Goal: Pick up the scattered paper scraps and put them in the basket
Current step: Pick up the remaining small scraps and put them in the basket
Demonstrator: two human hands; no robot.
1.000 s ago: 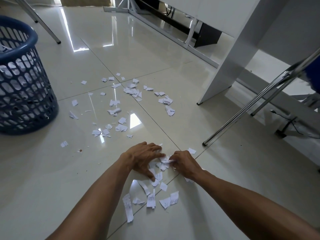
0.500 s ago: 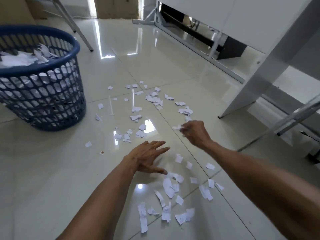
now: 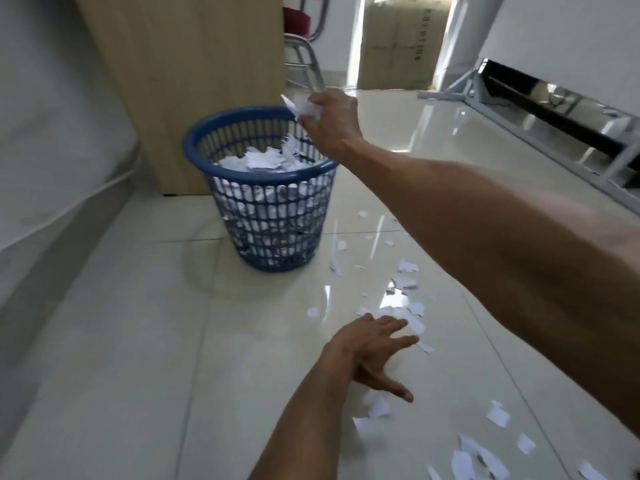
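1. The right hand [image 3: 332, 123] was raised above the far right edge of the basket [image 3: 273, 223]. Its fingers were curled tight round a wad of paper scraps [image 3: 304, 107], and crumpled white corners poked out on the side toward the basket's mouth.
2. The basket was round, dark blue plastic, with a thick rolled rim and lattice walls tapering to a narrower base. It stood upright on the floor tiles [image 3: 138, 341], just in front of a light wooden cabinet [image 3: 194, 64].
3. A heap of white paper [image 3: 259, 161] filled the basket nearly to the rim, and white showed through the wall holes almost to the bottom. One piece stood up from the heap below the right hand; it was too blurred to tell whether it was loose in the air.
4. The left hand [image 3: 370, 351] was low at the floor, palm down, with fingers straight and spread and the thumb out to the side, holding nothing.
5. Loose scraps [image 3: 407, 282] were strewn over the glossy pale tiles to the right of the basket and on toward the near right corner. They were small, white, torn into irregular shapes and mostly lying flat. A few lay just beside the left hand's fingertips and thumb.
6. Cardboard boxes [image 3: 398, 43] and metal chair legs [image 3: 304, 53] stood well behind the basket.
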